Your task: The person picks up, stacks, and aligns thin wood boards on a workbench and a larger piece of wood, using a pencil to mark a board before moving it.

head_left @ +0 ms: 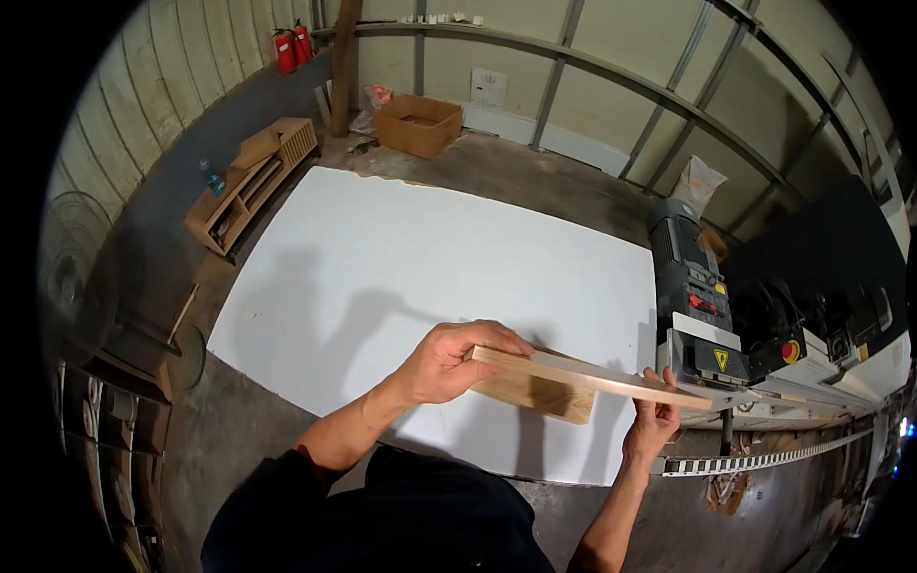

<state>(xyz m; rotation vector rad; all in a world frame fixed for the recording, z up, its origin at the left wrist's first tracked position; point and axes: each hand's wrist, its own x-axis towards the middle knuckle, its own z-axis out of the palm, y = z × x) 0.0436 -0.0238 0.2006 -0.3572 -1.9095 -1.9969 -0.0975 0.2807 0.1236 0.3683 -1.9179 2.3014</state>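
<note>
Between my two hands I hold a long, thin wooden board [611, 375] edge-up, slanting down to the right above the white tabletop [401, 248]. My left hand [454, 361] pinches its left end, thumb on the near side and fingers over the top. Toward the right end, my right hand [654, 417] grips the board from below, fingertips showing above the upper edge. Beneath it, a flat wooden panel [540, 396] with rounded corners lies on the white surface, partly hidden by the board and my left hand.
A machine with a dark motor [680, 248] and a red stop button [790, 351] stands along the right side. Beyond the table are a cardboard box [418, 126] and a wooden cabinet [253, 186]. Fire extinguishers [292, 48] hang at the far left; a shelf rack [110, 458] is near left.
</note>
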